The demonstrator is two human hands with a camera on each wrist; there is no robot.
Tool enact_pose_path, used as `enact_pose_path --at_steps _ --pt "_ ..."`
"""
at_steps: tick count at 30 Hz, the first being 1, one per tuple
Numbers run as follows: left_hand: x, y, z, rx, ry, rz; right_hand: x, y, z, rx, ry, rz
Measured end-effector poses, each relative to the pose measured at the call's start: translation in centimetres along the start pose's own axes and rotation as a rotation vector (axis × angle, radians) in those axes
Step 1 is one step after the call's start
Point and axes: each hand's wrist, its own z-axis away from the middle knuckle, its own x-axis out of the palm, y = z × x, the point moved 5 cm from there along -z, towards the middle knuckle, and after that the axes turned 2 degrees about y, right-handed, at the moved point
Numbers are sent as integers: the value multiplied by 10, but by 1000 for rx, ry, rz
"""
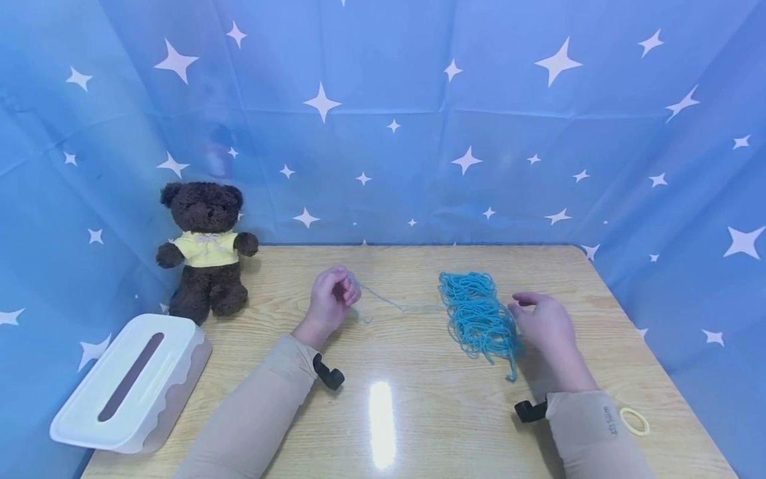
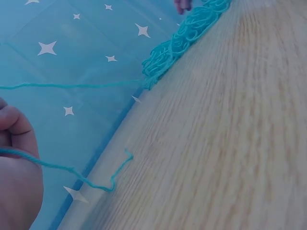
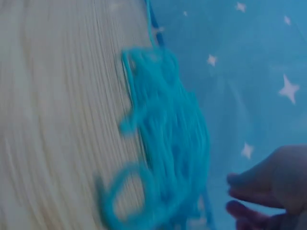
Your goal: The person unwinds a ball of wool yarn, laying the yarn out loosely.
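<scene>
A loose bundle of blue yarn (image 1: 479, 313) lies on the table, right of the middle. My left hand (image 1: 332, 293) has its fingers curled round a strand of the yarn, raised above the table left of the bundle. In the left wrist view, one strand runs from the hand to the bundle (image 2: 184, 38), and a short loose end (image 2: 103, 186) hangs down below the hand. At the bundle's right side is my right hand (image 1: 544, 322). In the right wrist view, its fingers (image 3: 256, 184) are apart from the yarn, with nothing visible between them.
A brown teddy bear (image 1: 206, 249) in a yellow top sits at the back left. In front of it stands a white tissue box (image 1: 161, 382) with a slotted lid. A pale yellow ring (image 1: 634, 422) lies beside the right sleeve. A blue starred cloth (image 1: 395, 173) hangs behind the table.
</scene>
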Motion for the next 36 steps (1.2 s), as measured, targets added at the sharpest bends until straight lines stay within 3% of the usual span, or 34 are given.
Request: enact_pose_path --at_steps 4,6,11,15,18,21,26,31,36 --pt "2 0 1 -3 -17 3 11 -37 6 -143 91 -57" --pt "2 1 1 -3 -20 1 22 -62 9 -242 93 -80" --pt "3 1 1 -1 -38 -33 61 -131 18 -434 -70 -131" --pt "4 0 2 -12 -54 -45 92 -173 23 -485 -181 -179" --pt "4 -2 2 -27 -58 -48 107 -193 24 -508 -178 -194" --pt "5 -3 2 -40 -57 -63 113 -199 24 -486 -146 -204" --pt "7 -4 2 -43 -42 -101 103 -187 22 -416 -138 -264" --pt "7 -4 3 -38 -56 -126 86 -168 20 -406 -101 -272" --pt "6 -7 3 -38 -78 -151 89 -166 19 -418 -124 -259"
